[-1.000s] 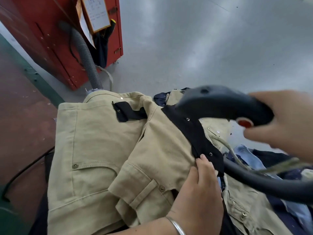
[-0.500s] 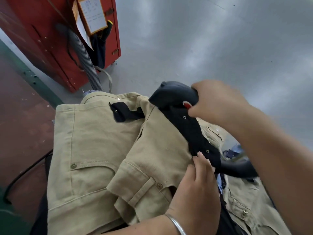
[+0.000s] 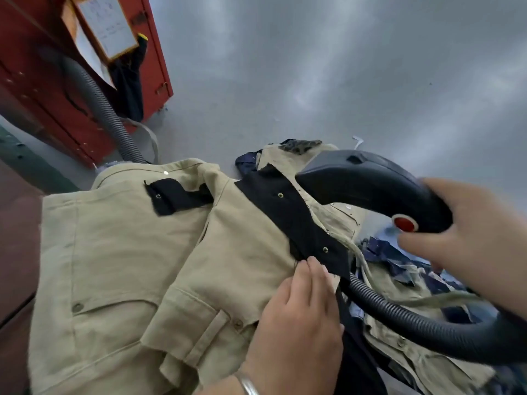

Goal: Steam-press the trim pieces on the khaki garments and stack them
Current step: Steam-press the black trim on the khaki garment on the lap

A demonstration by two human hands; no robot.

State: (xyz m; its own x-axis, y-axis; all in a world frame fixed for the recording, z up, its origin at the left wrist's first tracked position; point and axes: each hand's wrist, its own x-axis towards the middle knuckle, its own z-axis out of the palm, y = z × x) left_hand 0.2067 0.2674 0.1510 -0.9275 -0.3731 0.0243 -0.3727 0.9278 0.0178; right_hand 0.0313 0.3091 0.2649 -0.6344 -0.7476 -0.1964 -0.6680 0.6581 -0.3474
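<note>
Right hand: the black steamer head (image 3: 370, 186) is gripped by its rear handle in the right hand (image 3: 473, 240), fingers curled round it, the thumb lying just beside the red button (image 3: 404, 223); the nozzle end is held above the upper part of the black trim strip (image 3: 296, 223) (contact cannot be told).
Left hand: the left hand (image 3: 296, 317) is laid on the top khaki garment (image 3: 236, 269), fingers nearly straight and close together, the fingertips (image 3: 312, 262) pressed at the lower end of the black trim strip beside a metal snap.
Hose: a ribbed black hose (image 3: 427, 326) is seen curving from under the trim strip across to the right.
Garments: the top khaki garment is spread over a lower khaki garment (image 3: 94, 266), on which a second black trim patch (image 3: 176, 196) is visible; further khaki and blue pieces (image 3: 399, 260) are heaped to the right.
Wrist: a silver bangle (image 3: 248, 384) is worn on the left wrist.
Writing: a framed sheet (image 3: 109, 22) is hung on the red cabinet (image 3: 42, 89) (its writing is too blurred to be read).
Background: a grey ribbed duct (image 3: 105, 109) is seen running down beside the cabinet.
</note>
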